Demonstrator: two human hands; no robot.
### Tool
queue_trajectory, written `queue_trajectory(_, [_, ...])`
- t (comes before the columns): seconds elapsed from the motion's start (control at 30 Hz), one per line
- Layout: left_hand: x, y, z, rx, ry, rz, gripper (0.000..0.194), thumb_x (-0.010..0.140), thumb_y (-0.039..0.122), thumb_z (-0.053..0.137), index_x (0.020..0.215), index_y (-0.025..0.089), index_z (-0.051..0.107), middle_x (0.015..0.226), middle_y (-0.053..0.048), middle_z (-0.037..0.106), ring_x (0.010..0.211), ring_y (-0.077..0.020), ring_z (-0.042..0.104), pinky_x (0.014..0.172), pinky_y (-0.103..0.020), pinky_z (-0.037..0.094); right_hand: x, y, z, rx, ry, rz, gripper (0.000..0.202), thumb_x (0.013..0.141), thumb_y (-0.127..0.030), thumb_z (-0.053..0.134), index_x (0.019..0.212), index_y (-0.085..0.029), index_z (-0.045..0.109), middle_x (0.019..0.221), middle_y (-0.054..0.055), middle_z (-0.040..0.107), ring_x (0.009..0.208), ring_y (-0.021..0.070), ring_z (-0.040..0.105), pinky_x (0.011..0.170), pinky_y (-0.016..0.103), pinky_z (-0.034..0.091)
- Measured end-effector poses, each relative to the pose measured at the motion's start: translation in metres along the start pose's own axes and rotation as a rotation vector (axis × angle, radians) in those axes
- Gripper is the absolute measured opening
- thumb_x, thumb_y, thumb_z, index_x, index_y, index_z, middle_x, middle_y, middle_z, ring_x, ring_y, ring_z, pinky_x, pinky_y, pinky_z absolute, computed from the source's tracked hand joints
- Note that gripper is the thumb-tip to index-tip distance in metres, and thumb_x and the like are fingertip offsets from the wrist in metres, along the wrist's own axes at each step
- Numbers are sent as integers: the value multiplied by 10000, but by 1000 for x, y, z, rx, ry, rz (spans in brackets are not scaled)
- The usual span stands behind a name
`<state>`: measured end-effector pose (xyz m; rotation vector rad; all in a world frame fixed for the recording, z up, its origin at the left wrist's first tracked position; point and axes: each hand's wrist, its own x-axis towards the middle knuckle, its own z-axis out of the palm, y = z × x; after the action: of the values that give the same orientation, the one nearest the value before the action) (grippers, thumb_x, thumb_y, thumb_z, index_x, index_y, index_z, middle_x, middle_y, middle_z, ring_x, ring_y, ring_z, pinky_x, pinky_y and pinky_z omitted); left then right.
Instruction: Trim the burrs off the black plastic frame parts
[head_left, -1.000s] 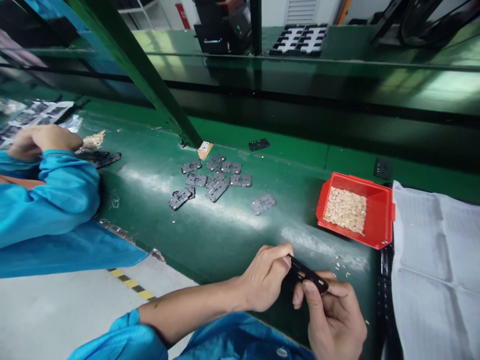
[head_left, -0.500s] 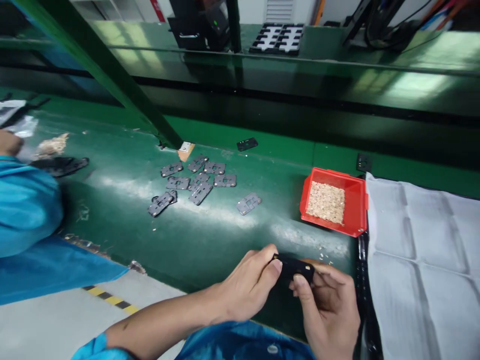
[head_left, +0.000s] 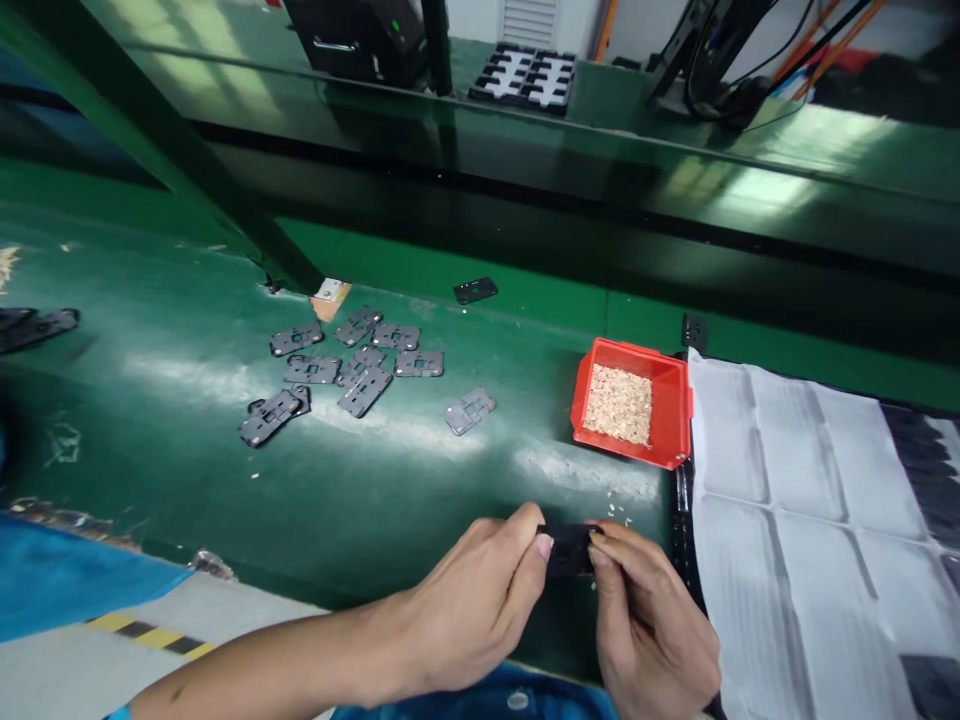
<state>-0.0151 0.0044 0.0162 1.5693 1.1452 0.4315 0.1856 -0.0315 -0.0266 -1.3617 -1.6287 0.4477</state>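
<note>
Both of my hands pinch one small black flat part (head_left: pixel 568 548) just above the near edge of the green belt (head_left: pixel 390 480). My left hand (head_left: pixel 472 600) grips its left end with thumb and fingers. Its right end sits under the fingertips of my right hand (head_left: pixel 645 625). Several grey flat parts (head_left: pixel 352 370) with cut-outs lie scattered on the belt farther away to the left. A red bin (head_left: pixel 671 400) filled with tiny pale pieces stands on the belt beyond my right hand.
A white sheet (head_left: pixel 810 540) covers a stack at the right, with dark trays showing at its edges. A green slanted post (head_left: pixel 187 160) meets the belt at the back left. One black part (head_left: pixel 475 290) lies alone behind the pile. A co-worker's blue sleeve (head_left: pixel 67 575) shows at left.
The view has swung right and down; the co-worker's arm has mostly left the picture. My hands have turned the black part, and less of it now shows between my fingers.
</note>
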Motion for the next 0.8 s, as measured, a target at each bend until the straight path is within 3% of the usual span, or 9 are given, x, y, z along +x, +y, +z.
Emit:
queue_trajectory(0.27, [6,0,0,-65,23,23,295,1141,364,286,874,263,358,643,64,413,550,-157,381,585,-316,294,11,-3,7,55,-22,43,205,970,-47,675,1017,-236,741,937,51,756,795,199,769,661,283,648])
queue_trajectory(0.43, [6,-8,-3,-87,50,-16,306,1144,374,277,873,259,360,661,61,427,573,-156,413,608,-314,300,7,3,-8,200,-210,239,153,1064,-173,614,939,-228,683,869,14,706,608,125,706,604,229,614])
queue_trajectory(0.5, [7,-12,-4,-98,58,-29,303,1143,375,268,873,261,348,644,70,401,562,-155,397,602,-313,293,6,8,-16,251,-273,324,159,1096,-222,581,961,-233,663,939,38,748,675,141,748,663,243,645])
queue_trajectory(0.6, [11,-15,-4,-88,26,15,241,1123,340,318,901,255,363,660,71,404,579,-153,398,612,-307,302,9,11,-19,296,-283,398,90,1098,-266,604,1171,-243,651,1160,94,782,706,140,765,680,253,669])
queue_trajectory(0.67, [14,-15,-4,-79,9,56,149,1086,283,375,941,249,379,718,55,458,620,-156,434,636,-301,334,13,9,-14,330,-316,419,176,1093,-277,624,1264,-244,642,1036,63,790,621,126,728,609,228,646])
queue_trajectory(0.73, [15,-15,-5,-81,-15,74,79,1021,206,436,982,246,380,800,32,524,673,-160,484,666,-295,376,15,6,-7,337,-334,428,162,1090,-288,632,1237,-235,674,829,7,747,560,122,693,549,202,610])
queue_trajectory(0.8, [14,-15,-9,-63,-81,61,171,941,136,494,1018,244,386,869,17,568,720,-165,532,683,-286,408,16,4,-3,295,-302,411,147,1075,-297,656,1191,-230,715,768,-7,721,567,125,696,556,194,608])
